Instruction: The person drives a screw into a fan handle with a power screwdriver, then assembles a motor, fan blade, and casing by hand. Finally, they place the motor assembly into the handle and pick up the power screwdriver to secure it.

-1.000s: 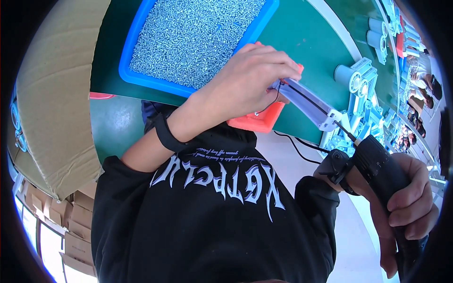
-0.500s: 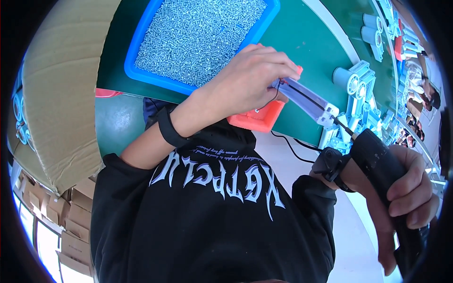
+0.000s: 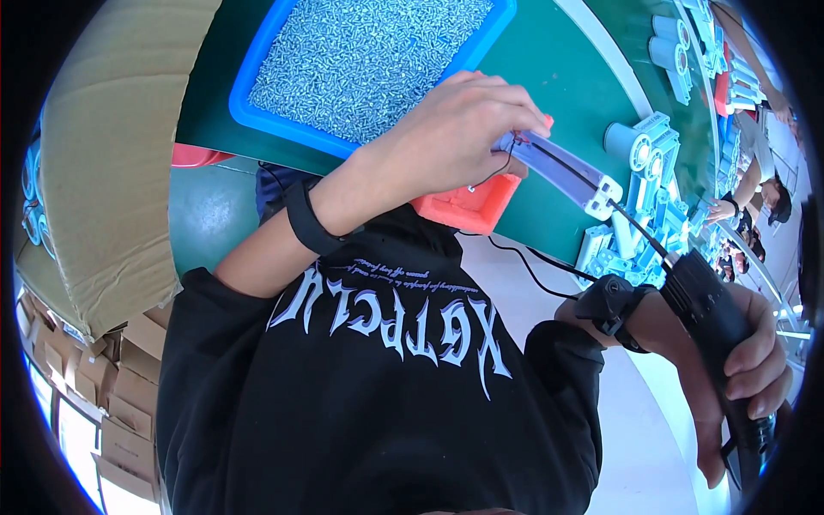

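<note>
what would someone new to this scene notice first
Probably the blue tray heaped with small silvery screws at the top of the picture. Next, right of centre, the left hand grips a long lavender part, while at the lower right the right hand holds a black power driver, its thin bit angled toward the part's end. Pale blue parts lie piled on the green table behind.

Got my left arm [image 3: 369,193] over the near edge of the desk [image 3: 558,81], left hand [image 3: 472,129] pinching, knuckles up; right hand [image 3: 748,356] off that edge, fingers [image 3: 745,380] curled.
</note>
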The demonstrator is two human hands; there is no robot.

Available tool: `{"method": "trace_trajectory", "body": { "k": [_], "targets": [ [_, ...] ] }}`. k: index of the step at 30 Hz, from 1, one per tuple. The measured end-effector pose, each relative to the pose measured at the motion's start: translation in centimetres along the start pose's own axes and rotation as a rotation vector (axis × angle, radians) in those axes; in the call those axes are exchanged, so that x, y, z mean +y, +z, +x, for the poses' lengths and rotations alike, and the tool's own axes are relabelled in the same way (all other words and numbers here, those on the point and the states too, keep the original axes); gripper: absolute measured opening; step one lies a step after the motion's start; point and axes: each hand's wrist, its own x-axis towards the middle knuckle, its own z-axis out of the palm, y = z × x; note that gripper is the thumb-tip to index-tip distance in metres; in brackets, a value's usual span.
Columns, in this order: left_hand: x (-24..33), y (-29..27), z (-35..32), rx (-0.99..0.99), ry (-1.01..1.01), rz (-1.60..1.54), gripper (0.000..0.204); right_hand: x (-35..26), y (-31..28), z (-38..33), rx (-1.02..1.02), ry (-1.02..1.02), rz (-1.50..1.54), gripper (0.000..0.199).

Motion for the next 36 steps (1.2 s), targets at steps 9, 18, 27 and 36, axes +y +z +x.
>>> {"method": "trace_trajectory", "body": {
  "k": [9, 18, 27, 36],
  "targets": [
    [0.2, -0.1, 0.0, 0.003, 0.008, 0.023, 0.032, 0.7, 0.2, -0.8, 0.118, -0.036, -0.122, 0.067],
    [0.1, -0.3, 0.0, 0.007, -0.001, 0.022, 0.032, 1.1, 0.8, -1.2, 0.098, 0.031, -0.133, 0.068],
    [0.2, -0.2, 0.0, -0.002, -0.001, 0.022, 0.032, 1.3, 1.3, -1.4, 0.072, -0.002, -0.167, 0.067],
    [0.1, -0.2, -0.1, 0.006, -0.004, 0.048, 0.033, 1.7, 1.5, -1.7, 0.114, 0.040, -0.134, 0.065]
  ]
}}
